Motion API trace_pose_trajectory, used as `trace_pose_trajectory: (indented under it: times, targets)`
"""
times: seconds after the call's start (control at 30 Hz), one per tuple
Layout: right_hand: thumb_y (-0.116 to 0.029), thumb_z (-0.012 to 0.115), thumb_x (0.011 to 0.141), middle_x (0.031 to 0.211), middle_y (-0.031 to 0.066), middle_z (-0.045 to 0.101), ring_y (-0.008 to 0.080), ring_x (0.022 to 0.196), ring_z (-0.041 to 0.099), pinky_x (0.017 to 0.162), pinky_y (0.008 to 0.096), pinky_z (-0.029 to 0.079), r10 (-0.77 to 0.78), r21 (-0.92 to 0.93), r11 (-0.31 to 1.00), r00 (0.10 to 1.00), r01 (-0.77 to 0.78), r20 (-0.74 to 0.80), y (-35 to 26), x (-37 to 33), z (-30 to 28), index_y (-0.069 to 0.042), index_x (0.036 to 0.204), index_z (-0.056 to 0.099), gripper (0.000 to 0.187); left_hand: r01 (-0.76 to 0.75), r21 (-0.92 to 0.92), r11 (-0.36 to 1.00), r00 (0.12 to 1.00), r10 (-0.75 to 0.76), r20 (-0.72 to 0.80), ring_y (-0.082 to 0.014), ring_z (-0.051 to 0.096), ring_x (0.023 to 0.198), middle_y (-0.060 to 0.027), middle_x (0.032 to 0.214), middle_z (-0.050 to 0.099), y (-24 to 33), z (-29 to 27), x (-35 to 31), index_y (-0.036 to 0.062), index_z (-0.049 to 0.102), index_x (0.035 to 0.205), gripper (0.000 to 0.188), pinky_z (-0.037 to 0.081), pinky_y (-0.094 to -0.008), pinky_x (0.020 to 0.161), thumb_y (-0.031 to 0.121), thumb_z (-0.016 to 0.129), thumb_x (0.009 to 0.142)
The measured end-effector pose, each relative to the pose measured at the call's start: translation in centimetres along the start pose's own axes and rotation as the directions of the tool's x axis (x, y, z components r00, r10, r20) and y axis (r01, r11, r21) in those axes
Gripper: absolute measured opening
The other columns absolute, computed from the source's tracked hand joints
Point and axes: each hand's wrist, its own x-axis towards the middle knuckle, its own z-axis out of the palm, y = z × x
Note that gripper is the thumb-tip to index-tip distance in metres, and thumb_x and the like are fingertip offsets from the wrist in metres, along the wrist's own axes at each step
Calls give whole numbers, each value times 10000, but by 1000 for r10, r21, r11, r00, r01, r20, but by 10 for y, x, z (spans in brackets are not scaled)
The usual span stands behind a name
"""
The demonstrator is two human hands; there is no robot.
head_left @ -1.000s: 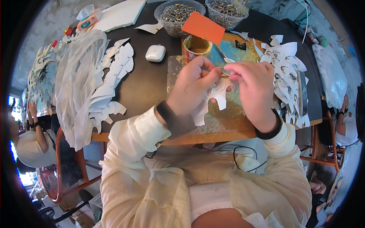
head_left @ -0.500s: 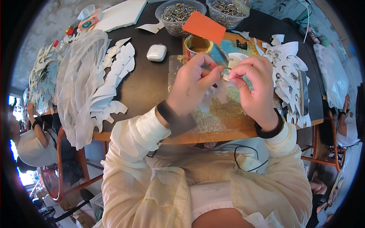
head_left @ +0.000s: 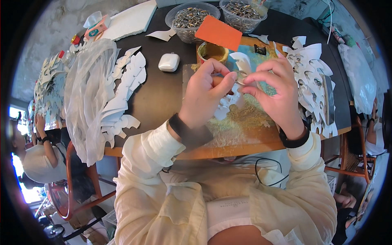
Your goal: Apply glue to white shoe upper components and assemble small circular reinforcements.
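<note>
A small curved metal ring (head_left: 242,72) sits between the fingertips of both hands, with a white cut-out piece (head_left: 223,107) showing below them. My left hand (head_left: 203,93) is closed in a pinch at the ring's left side, fingers curled. From the right, my right hand (head_left: 278,90) pinches at a short white strap end by the ring with thumb and forefinger; its other fingers are bent. Just beyond the fingertips is a white curved strip (head_left: 242,61); whether it joins the held piece I cannot tell. Underneath lies a stained work board (head_left: 232,132).
Behind my left hand stands a pot of brownish paste (head_left: 225,54), an orange card (head_left: 219,32) above it. Two clear bowls (head_left: 186,36) hold metal rings. White cut pieces lie at right (head_left: 312,87) and left (head_left: 127,90), beside plastic film (head_left: 87,104). A white case (head_left: 169,62) lies nearby.
My right hand has turned and its fingers have shifted slightly at the ring. The white piece below the hands has swung a little left. The view has moved slightly.
</note>
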Motion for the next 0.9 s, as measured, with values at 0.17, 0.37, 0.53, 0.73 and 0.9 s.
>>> trace_pose_trajectory:
  times: [0.17,0.37,0.53,0.73,0.9]
  targets:
    - [-171,796,575,768,-31,561,213,811,516,830,366,418,-64,-47,997,997,62,-36,-8,-3,1,-159,775,662,241,-36,0,999,998,36,-47,-22,536,589,-24,628,614,-2,1,0,30,472,862,183,412,-190,531,130,623,890]
    - [-170,799,559,828,-38,621,210,845,545,794,384,439,-46,31,998,993,50,-110,-7,1,0,-154,861,662,332,-63,-6,998,998,63,-24,-21,537,592,-38,635,638,-5,0,0,23,469,855,194,415,-183,536,123,632,881]
    - [-154,795,553,820,-41,635,196,833,547,795,373,440,-22,29,999,992,26,-122,-8,-2,4,-160,882,658,356,-85,29,996,996,86,-5,-13,523,590,-36,608,628,-8,2,-1,23,470,859,192,406,-189,532,119,636,879]
    - [-103,759,572,775,-85,632,163,779,526,756,324,409,-75,-146,988,989,57,-124,-8,-5,5,-174,877,654,330,-109,64,992,994,107,27,-16,522,582,-40,602,626,-10,3,-2,24,462,856,197,407,-196,522,121,632,883]
    - [-131,695,647,833,-106,617,135,781,510,807,301,326,-100,-394,919,984,35,-146,-18,-10,7,-187,846,639,213,-45,-49,998,999,45,13,-28,546,603,-54,642,629,-3,7,-5,23,450,868,187,421,-196,525,119,609,899]
